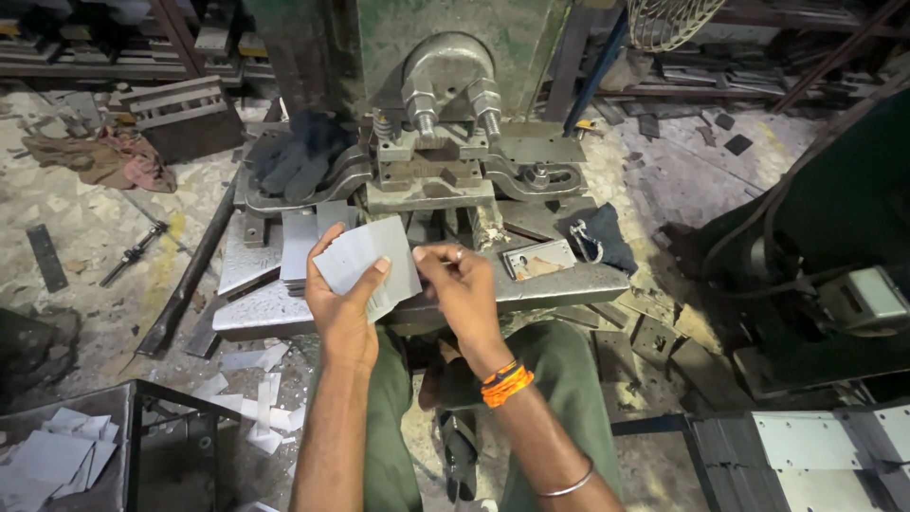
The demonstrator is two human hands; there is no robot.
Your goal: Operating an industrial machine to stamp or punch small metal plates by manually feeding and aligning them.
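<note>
Overhead, a green press machine (445, 57) fills the top middle of the view, its grey steel bed (559, 283) spreading out just beyond the hands. On that bed, left of the hands, a stack of grey metal sheets (300, 245) lies flat; a dark pair of gloves (301, 156) rests higher up on the machine's left side. Right of the hands, on the bed, sits a small flat rectangular packet (538, 258), pale with a reddish patch, and just beyond it a dark cloth pouch (607, 237). Bottom left, a bin (114, 408) holds loose pale offcuts; more scraps lie on the floor beside it. Bottom right, pale punched plates (815, 455) are stacked. The fanned handful of thin grey metal blanks (365, 258) sits in the left hand (339, 303), above the lap and at the near edge of the bed. That hand is closed on the fan from below, thumb across the front face, fingers behind, palm turned up and inward. The right hand (464, 289) comes in from the right with its wrist bent, thumb and forefinger pinched at the right edge of the blanks; whether it has one blank fully nipped I cannot tell. An orange thread band (505, 382) circles the right wrist, a thin metal bangle (569, 486) lower on that forearm.
</note>
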